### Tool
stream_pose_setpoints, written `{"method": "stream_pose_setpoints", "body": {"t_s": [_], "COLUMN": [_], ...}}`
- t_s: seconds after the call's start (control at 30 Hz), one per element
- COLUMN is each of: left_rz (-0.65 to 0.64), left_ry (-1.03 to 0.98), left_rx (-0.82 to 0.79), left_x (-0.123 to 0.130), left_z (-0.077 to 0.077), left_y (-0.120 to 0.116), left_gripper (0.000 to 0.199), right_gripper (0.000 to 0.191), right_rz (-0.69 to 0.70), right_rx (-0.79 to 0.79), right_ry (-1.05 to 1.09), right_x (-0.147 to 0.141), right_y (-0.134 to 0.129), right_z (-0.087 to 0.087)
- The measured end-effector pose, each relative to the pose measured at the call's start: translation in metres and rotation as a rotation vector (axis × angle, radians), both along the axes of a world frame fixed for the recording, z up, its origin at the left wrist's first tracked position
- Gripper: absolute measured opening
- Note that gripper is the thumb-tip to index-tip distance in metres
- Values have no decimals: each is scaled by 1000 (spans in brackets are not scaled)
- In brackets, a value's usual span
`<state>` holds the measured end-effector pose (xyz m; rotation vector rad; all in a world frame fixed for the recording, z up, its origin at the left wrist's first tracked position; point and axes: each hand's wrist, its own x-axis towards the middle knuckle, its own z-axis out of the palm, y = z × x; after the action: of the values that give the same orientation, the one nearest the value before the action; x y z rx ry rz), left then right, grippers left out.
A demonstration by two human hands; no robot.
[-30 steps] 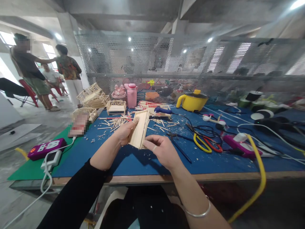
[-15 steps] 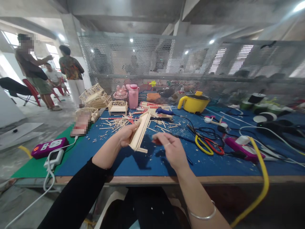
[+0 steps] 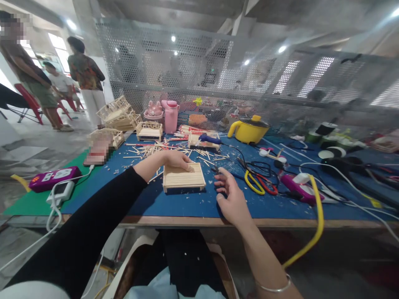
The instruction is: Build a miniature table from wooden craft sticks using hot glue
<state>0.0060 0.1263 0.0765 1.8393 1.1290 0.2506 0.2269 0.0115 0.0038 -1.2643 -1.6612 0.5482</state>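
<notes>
A miniature bed frame made of wooden sticks (image 3: 183, 177) stands level on the blue mat in front of me, with short legs at its near corners. My left hand (image 3: 178, 159) holds it at the far edge, thumb on top; the other fingers are partly hidden. To its right, my right hand (image 3: 230, 194) hovers with its fingers curved and apart, and nothing shows in it. Just beyond those fingertips lies a dark, slender tool (image 3: 215, 169), whose kind I cannot make out. A blue glue gun (image 3: 210, 139) rests against another small stick frame (image 3: 195, 143) behind.
Loose wooden sticks (image 3: 149, 149) are scattered behind the frame. Finished stick pieces (image 3: 149, 131) stand at the back left, near a pink jug (image 3: 171, 117). Yellow-handled scissors (image 3: 254, 185), cables and a yellow pot (image 3: 249, 131) lie right. A phone (image 3: 99, 149) charges on the left.
The stick frame has gone from tilted in the air to level on the mat, my left hand still on it. My right hand has opened its fingers. The view has shifted slightly.
</notes>
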Motion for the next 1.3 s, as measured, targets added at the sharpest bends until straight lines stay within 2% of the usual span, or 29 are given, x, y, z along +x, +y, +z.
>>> {"method": "stream_pose_setpoints", "body": {"t_s": [0.13, 0.23, 0.3, 0.37, 0.4, 0.43, 0.47, 0.53, 0.57, 0.6, 0.63, 0.77, 0.9, 1.0, 1.1, 1.3], "left_rz": [-2, 71, 257, 599, 783, 918, 977, 940, 932, 960, 982, 1070, 1068, 1072, 1109, 1108], "left_ry": [16, -42, -201, -490, -688, -901, -1073, -1221, -1252, -1291, -1333, -1420, -1390, -1422, -1454, -1533], "left_rx": [131, 260, 416, 579, 588, 502, 308, -182, -365, -479, -527, -476, -439, -540, -570, -438], "left_x": [8, -3, -16, -24, -24, -20, -14, 6, 18, 28, 38, 51, 46, 47, 52, 51], "left_z": [7, 15, 17, 12, 5, -3, -13, -34, -43, -51, -57, -64, -62, -58, -55, -57], "left_y": [12, 12, -5, -40, -63, -88, -113, -156, -170, -180, -186, -187, -194, -193, -174, -122], "left_gripper": [32, 38, 34, 25, 19, 12, 7, 7, 10, 11, 11, 17, 23, 15, 12, 21], "right_gripper": [69, 68, 67, 67, 68, 67, 64, 52, 44, 38, 34, 35, 41, 41, 40, 35], "right_rz": [-6, -5, -5, 8, 16, 18, 10, -13, -21, -1, 36, 211, 213, 195, 153, 60], "right_rx": [-19, -39, -57, -75, -85, -92, -89, -42, 4, 49, 91, 119, 81, 83, 104, 104], "right_ry": [125, 120, 91, 57, 53, 66, 93, 168, 194, 198, 180, 45, 43, 54, 66, 49], "right_x": [-1, -1, -1, -1, -1, -2, -3, -7, -10, -14, -18, -29, -30, -30, -30, -27], "right_y": [-1, -2, -2, 0, 3, 7, 13, 27, 34, 41, 48, 61, 63, 64, 62, 61], "right_z": [-12, -13, -13, -13, -13, -12, -10, -3, 2, 8, 12, 18, 6, 1, 2, 2]}}
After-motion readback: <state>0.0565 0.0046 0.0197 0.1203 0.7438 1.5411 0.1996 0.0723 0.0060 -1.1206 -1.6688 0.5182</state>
